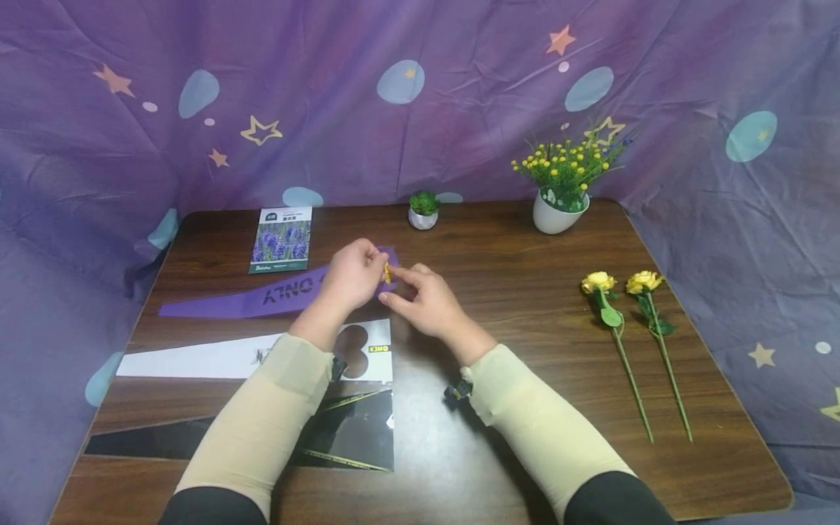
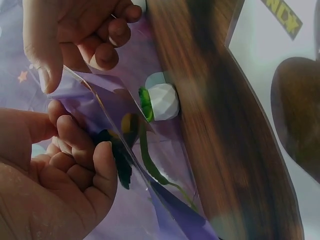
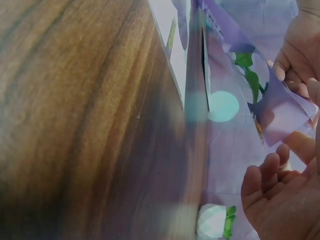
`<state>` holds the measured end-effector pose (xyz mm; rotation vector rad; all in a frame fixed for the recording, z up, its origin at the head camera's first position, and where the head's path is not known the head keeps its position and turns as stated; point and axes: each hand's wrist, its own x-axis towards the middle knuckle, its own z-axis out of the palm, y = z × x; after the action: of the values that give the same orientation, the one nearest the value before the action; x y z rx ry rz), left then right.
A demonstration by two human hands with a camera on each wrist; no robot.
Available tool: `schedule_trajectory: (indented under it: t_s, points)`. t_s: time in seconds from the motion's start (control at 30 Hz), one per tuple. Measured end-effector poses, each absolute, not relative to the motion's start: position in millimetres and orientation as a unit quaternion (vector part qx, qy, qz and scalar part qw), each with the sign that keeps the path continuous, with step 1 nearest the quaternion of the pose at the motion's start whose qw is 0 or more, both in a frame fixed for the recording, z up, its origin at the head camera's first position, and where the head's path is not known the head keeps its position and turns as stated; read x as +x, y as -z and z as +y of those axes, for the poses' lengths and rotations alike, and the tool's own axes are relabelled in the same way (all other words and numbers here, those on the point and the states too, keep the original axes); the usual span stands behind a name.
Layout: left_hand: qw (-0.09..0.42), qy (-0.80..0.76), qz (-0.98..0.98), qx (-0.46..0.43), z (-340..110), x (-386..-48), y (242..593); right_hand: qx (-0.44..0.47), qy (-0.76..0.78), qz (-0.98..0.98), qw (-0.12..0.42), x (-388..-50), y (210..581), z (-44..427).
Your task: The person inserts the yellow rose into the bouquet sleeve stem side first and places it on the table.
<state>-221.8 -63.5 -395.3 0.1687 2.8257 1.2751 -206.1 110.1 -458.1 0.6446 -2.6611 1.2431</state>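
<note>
Honestly, slippage looks like the likeliest trouble: the purple sleeve [image 1: 289, 295] seems thin and slick, so its wide end could slide from the fingertips and fold over the yellow flower [image 1: 388, 274]. That flower's leaves [image 3: 252, 85] (dark, spread and rather stiff-looking) might also snag on the sleeve's cut-out, and pulling against them could crease or tear the film. Too hard a push from a fingertip could crush the bloom.

Taking the small potted succulent [image 1: 423, 211] as landmark, the sleeve's wide end is on the person's side of it and slightly left, its narrow end trailing much farther left. The flower is at that wide end, nearer the person than the succulent; its stem [image 2: 146, 155] shows at the cut-out and seems to lie within the sleeve.

As for the grip, the left hand [image 1: 354, 273] appears to pinch the sleeve's wide edge, fingers curled, with the bloom just beyond its fingertips. The right hand [image 1: 429, 302] holds its index finger and thumb apart, index tip at the bloom or the edge beside it; whether it presses film or petals I cannot tell.
</note>
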Motion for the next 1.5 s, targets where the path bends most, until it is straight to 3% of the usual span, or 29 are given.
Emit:
schedule_trajectory:
  t_s: [0.13,0.4,0.77,1.2,1.5]
  points:
    - [0.016,-0.411,0.910,0.051,-63.3,-221.6,395.5,0.219,-0.417,-0.880,0.058,-206.3,459.0,110.7]
    - [0.015,-0.435,0.899,0.039,-63.6,-222.2,397.0,0.201,-0.472,-0.849,0.126,-202.9,458.5,108.7]
    - [0.011,-0.409,0.912,0.024,-74.6,-224.8,410.4,0.146,-0.478,-0.865,0.054,-204.2,462.9,106.5]
    - [0.128,-0.269,0.952,0.062,-107.9,-227.1,438.4,0.091,-0.467,-0.879,-0.024,-208.4,476.7,106.5]
    - [0.151,-0.255,0.953,0.066,-112.5,-232.0,448.2,0.074,-0.430,-0.900,-0.022,-214.3,483.9,101.4]
